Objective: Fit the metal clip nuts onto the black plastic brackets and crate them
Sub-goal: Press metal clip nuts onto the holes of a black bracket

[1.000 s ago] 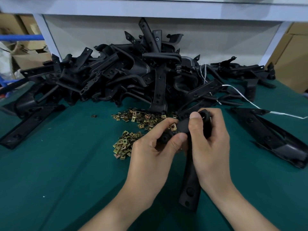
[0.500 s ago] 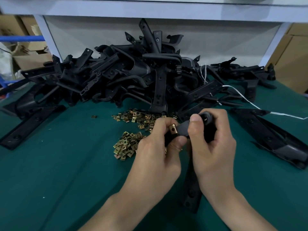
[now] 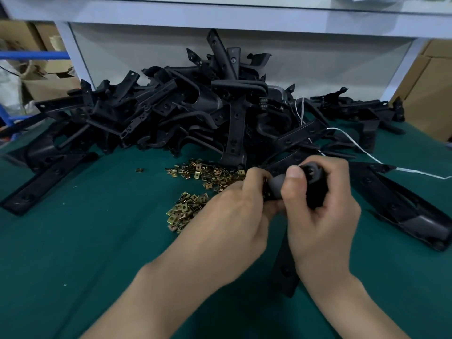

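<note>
My right hand (image 3: 318,214) grips the upper end of a long black plastic bracket (image 3: 285,267), whose lower end hangs down between my wrists. My left hand (image 3: 234,216) pinches the bracket's top edge from the left, fingers curled over it; the clip nut it held is hidden under those fingers. A scatter of brass-coloured clip nuts (image 3: 195,182) lies on the green table (image 3: 85,241) just left of my hands. A big heap of black brackets (image 3: 195,113) fills the back of the table.
One long bracket (image 3: 46,182) lies flat at the left, another large one (image 3: 401,206) at the right. A white string (image 3: 367,152) trails across the right side. Cardboard boxes stand beyond both table ends. A single clip nut (image 3: 139,170) lies apart.
My left hand has closed further over the bracket's top, so the brass clip nut seen at its fingertips is now covered. Both hands sit slightly higher.
</note>
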Motion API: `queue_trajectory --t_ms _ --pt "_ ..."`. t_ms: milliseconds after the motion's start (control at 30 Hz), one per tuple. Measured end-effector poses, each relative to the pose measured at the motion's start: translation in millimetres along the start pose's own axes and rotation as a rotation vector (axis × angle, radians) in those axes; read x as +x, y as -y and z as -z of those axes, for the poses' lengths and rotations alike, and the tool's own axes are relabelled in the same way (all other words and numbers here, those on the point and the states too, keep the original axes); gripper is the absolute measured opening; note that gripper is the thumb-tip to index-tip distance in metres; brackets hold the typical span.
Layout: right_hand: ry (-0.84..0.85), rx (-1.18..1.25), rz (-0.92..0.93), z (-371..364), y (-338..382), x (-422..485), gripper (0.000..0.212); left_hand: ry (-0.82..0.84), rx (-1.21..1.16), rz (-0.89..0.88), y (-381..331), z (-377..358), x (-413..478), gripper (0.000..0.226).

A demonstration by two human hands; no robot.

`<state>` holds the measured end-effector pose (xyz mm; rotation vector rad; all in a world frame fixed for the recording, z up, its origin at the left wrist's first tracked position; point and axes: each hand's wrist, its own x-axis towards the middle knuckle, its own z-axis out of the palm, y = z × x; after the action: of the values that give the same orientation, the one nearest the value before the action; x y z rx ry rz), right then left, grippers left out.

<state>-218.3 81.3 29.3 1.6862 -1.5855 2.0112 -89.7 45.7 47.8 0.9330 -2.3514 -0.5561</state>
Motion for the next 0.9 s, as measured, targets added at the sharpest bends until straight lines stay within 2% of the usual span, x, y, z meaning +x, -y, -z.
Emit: queue_trajectory --t_ms 67,267,600,900 --pt "-0.011 -0.013 -0.003 0 -3 1 0.009 -0.02 0.012 0.014 -3 -4 2 0.034" --pt "-0.043 -0.004 -0.033 2 -7 2 0.007 0.041 0.05 0.055 -9 -2 8 0.018" --pt "0.018 -0.009 -0.051 4 -8 5 0.008 0.103 0.064 0.073 -11 5 11 0.023" --pt "-0.063 0.013 -0.038 5 -9 4 0.005 0.052 0.193 0.1 -19 1 13 0.031"
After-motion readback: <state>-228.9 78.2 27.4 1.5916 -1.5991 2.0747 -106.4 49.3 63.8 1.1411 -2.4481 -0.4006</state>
